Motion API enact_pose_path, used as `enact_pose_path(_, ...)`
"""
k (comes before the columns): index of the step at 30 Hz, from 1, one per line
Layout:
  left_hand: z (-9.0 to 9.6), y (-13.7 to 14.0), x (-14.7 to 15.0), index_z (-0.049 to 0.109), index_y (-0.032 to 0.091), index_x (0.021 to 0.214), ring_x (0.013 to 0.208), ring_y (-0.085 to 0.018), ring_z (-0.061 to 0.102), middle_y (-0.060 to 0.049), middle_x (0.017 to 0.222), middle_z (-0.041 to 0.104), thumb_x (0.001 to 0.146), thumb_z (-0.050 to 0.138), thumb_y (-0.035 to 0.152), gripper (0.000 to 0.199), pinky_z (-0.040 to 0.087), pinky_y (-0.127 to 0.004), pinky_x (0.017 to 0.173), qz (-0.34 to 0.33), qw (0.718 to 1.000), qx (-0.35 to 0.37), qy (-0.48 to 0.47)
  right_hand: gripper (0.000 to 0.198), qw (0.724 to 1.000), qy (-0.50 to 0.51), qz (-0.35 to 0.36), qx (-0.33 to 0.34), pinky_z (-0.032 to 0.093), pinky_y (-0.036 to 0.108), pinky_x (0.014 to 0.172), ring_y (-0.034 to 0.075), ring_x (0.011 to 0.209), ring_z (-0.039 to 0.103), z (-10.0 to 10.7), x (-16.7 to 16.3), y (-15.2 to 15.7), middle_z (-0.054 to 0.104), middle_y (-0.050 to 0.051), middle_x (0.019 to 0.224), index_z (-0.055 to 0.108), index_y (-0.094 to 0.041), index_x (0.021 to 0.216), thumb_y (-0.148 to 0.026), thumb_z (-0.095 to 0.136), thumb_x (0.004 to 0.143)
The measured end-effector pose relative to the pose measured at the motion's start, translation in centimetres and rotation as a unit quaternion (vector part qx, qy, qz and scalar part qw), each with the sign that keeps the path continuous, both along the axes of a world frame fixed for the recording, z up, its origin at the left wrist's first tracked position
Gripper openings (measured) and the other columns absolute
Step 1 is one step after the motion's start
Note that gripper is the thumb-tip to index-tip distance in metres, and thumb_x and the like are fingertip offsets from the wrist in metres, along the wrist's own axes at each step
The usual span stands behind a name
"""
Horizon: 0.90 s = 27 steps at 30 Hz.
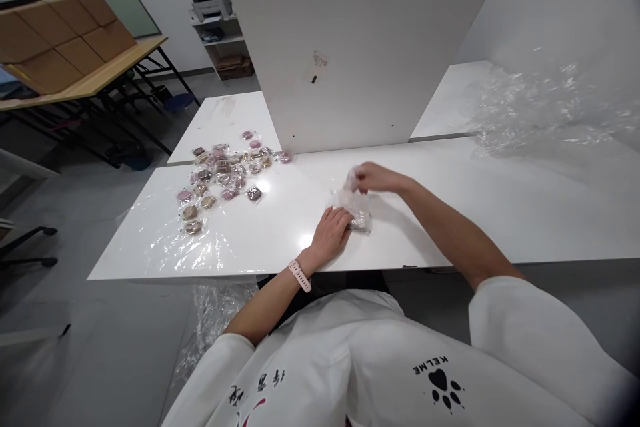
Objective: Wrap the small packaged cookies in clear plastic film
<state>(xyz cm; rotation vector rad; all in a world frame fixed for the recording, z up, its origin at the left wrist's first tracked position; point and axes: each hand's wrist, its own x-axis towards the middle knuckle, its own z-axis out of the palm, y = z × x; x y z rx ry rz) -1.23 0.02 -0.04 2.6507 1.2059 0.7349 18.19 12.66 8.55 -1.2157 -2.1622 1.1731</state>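
Note:
My left hand (331,233) lies with its fingers stretched over the near left side of a crinkled clear plastic bag (361,221), pressing it against the white table. A pale pink band is on that wrist. At the far edge of the bag, my right hand (375,177) is closed in a pinch on a lifted, whitish flap of the plastic (352,179). Whatever lies inside the bag is too blurred to make out. Left of my hands, several small pink, tan and dark brown pieces in clear wrappers (223,170) are heaped and scattered.
The white table (280,240) meets an upright white panel (350,67) at its back. A big crumpled heap of clear film (545,110) is at the right. More film (215,310) hangs below the left front edge. Cardboard boxes (65,43) stand on a wooden table (115,67) farther off.

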Motion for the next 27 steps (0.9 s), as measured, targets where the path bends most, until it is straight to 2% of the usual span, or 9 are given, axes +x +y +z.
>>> enact_pose_path(3,0.2,0.3,-0.1,0.052,0.020,0.119,0.122,-0.025,0.055,-0.010,0.123,0.064,0.091,0.057,0.016,0.029,0.041,-0.046,0.110,-0.010,1.000,-0.022,-0.013,0.032,0.980,0.085,-0.181,-0.013,0.052,0.029,0.065,0.009,0.062,0.050,1.2,0.2,4.0,0.062,0.000,0.066,0.065,-0.010,0.090,-0.042,0.070,0.084)
enact_pose_path(6,0.3,0.7,-0.3,0.053,0.021,0.119,0.118,-0.025,0.056,-0.009,0.122,0.063,0.092,0.056,0.016,0.027,0.046,-0.043,0.103,-0.023,0.999,-0.038,-0.022,0.040,0.957,0.117,-0.258,0.056,0.051,0.033,0.085,0.009,0.076,0.051,2.6,1.5,4.7,0.066,0.004,0.085,0.057,-0.008,0.114,-0.043,0.051,0.097)
enact_pose_path(9,0.2,1.3,-0.6,0.052,0.022,0.121,0.119,-0.025,0.054,-0.009,0.125,0.061,0.094,0.055,0.018,0.028,0.048,-0.043,0.101,-0.028,0.997,-0.056,-0.033,0.042,0.966,0.125,-0.209,0.088,0.047,0.036,0.097,0.013,0.095,0.057,2.0,2.6,0.5,0.068,0.007,0.107,0.063,-0.015,0.115,-0.047,0.062,0.089)
enact_pose_path(11,0.3,1.8,-1.1,0.051,0.022,0.123,0.119,-0.026,0.053,-0.010,0.126,0.060,0.092,0.056,0.020,0.031,0.049,-0.043,0.099,-0.027,0.996,-0.078,-0.044,0.048,0.989,0.093,-0.092,0.070,0.047,0.040,0.099,0.021,0.104,0.061,-0.1,2.9,-3.8,0.070,0.006,0.113,0.070,-0.021,0.108,-0.049,0.081,0.070)
enact_pose_path(13,0.7,2.6,-1.6,0.050,0.019,0.125,0.116,-0.027,0.054,-0.012,0.122,0.061,0.090,0.057,0.020,0.035,0.050,-0.042,0.094,-0.019,0.991,-0.114,-0.060,0.057,0.995,0.018,0.021,0.091,0.043,0.049,0.104,0.029,0.118,0.057,-2.9,2.9,-7.8,0.067,0.007,0.127,0.068,-0.027,0.120,-0.052,0.080,0.070)
enact_pose_path(18,2.5,4.1,-3.0,0.054,0.019,0.118,0.092,-0.022,0.062,-0.009,0.108,0.067,0.093,0.055,0.035,0.030,0.050,-0.034,0.081,0.008,0.955,-0.262,-0.138,0.037,0.985,0.000,-0.128,0.112,0.048,0.046,0.089,0.027,0.098,0.063,-8.0,1.9,-11.9,0.071,0.007,0.108,0.065,-0.027,0.121,-0.049,0.051,0.094)
enact_pose_path(21,2.9,4.6,-3.0,0.062,0.020,0.101,0.085,-0.020,0.061,-0.005,0.096,0.070,0.091,0.057,0.044,0.027,0.047,-0.030,0.075,0.035,0.935,-0.301,-0.185,0.034,0.978,0.018,-0.195,0.074,0.050,0.040,0.079,0.024,0.083,0.064,-8.2,1.1,-11.9,0.071,0.004,0.091,0.066,-0.025,0.110,-0.051,0.051,0.093)
enact_pose_path(24,2.7,4.9,-2.5,0.066,0.018,0.083,0.075,-0.017,0.057,-0.002,0.080,0.067,0.086,0.061,0.048,0.030,0.041,-0.027,0.066,0.067,0.929,-0.301,-0.206,0.043,0.966,0.040,-0.253,0.041,0.051,0.038,0.077,0.022,0.078,0.065,-7.6,0.5,-12.3,0.070,0.002,0.086,0.057,-0.023,0.123,-0.052,0.055,0.091)
enact_pose_path(27,2.9,4.9,-1.9,0.062,0.017,0.065,0.062,-0.014,0.047,0.000,0.061,0.055,0.084,0.061,0.048,0.036,0.032,-0.027,0.058,0.078,0.929,-0.317,-0.174,0.055,0.959,0.022,-0.273,0.071,0.053,0.038,0.076,0.019,0.074,0.063,-7.3,0.1,-13.3,0.069,0.006,0.102,0.047,-0.024,0.136,-0.052,0.057,0.090)
